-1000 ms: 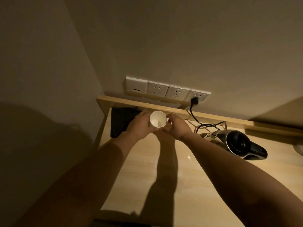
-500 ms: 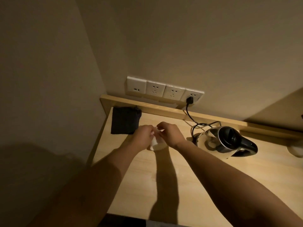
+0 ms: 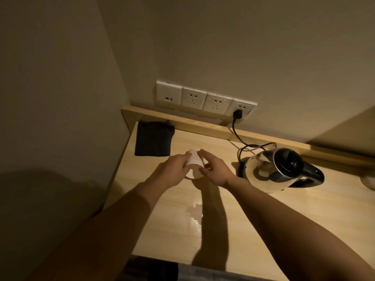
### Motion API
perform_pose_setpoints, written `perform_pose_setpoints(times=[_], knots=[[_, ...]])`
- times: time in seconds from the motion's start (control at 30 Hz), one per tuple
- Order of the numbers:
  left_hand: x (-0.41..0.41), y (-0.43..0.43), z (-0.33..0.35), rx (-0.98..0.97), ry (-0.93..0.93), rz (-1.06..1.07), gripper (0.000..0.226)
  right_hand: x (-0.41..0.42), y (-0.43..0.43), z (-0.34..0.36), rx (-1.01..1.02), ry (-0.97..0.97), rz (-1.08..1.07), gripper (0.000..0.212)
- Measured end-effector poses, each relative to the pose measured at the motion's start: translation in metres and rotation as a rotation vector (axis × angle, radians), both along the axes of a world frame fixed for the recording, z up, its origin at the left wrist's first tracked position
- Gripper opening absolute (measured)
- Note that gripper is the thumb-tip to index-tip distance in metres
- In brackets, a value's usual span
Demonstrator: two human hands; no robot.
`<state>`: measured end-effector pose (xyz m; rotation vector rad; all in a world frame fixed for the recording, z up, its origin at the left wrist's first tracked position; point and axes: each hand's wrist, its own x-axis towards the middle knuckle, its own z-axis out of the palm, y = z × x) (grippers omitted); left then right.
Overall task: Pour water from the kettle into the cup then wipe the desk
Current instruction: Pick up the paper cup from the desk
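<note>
A small white paper cup (image 3: 194, 160) with a red logo sits between both my hands on the wooden desk (image 3: 263, 230). Its narrow end points up and away from me, and its mouth is hidden. My left hand (image 3: 172, 169) grips its left side and my right hand (image 3: 215, 171) its right side. A steel kettle (image 3: 278, 171) with a black lid and handle stands on the desk to the right of my right hand, a little apart from it. A folded black cloth (image 3: 154, 138) lies flat in the back left corner.
A small wet patch (image 3: 194, 211) shines on the desk between my forearms. The kettle's black cord (image 3: 235, 132) runs to a row of wall sockets (image 3: 203, 98). A raised wooden ledge (image 3: 182, 116) lines the back. A pale object (image 3: 369, 179) shows at the right edge.
The cup was held up with its mouth towards me; both hands have turned it and brought it down onto the desk. The kettle and the cloth have not moved.
</note>
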<state>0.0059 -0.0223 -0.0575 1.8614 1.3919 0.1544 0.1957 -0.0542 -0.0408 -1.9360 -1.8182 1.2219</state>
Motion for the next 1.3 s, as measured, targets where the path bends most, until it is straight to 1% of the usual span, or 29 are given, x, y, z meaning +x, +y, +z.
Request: perform_pose_setpoints(times=[0.07, 0.13, 0.23, 0.33, 0.57, 0.87, 1.0, 1.1, 1.2, 1.3], knots=[[0.001, -0.001, 0.008, -0.002, -0.040, 0.034, 0.043, 0.004, -0.004, 0.003, -0.043, 0.103, -0.088, 0.054], [0.001, -0.004, 0.017, -0.052, -0.087, 0.066, 0.040, 0.008, -0.010, 0.009, -0.067, 0.186, -0.132, 0.043], [0.002, -0.013, 0.029, -0.134, -0.122, 0.087, 0.038, 0.010, -0.022, 0.020, -0.058, 0.233, -0.143, 0.035], [0.003, -0.026, 0.036, -0.156, -0.131, 0.124, 0.037, 0.009, -0.035, 0.026, -0.089, 0.246, -0.151, 0.035], [-0.003, -0.057, 0.026, -0.223, -0.040, 0.172, 0.037, 0.000, -0.059, 0.021, -0.202, 0.211, -0.134, 0.038], [-0.008, -0.065, 0.013, -0.232, -0.038, 0.220, 0.041, -0.004, -0.064, 0.016, -0.214, 0.193, -0.167, 0.040], [-0.015, -0.061, 0.014, -0.188, 0.011, 0.175, 0.046, 0.003, -0.063, 0.022, -0.195, 0.154, -0.134, 0.039], [-0.024, -0.056, 0.024, -0.049, 0.127, 0.113, 0.053, 0.014, -0.060, 0.038, -0.116, 0.067, -0.091, 0.040], [-0.016, -0.053, 0.042, 0.137, 0.178, 0.052, 0.062, 0.035, -0.058, 0.068, 0.049, -0.090, -0.035, 0.049], [0.017, -0.056, 0.063, 0.234, 0.109, -0.017, 0.073, 0.071, -0.068, 0.100, 0.254, -0.227, -0.022, 0.056]])
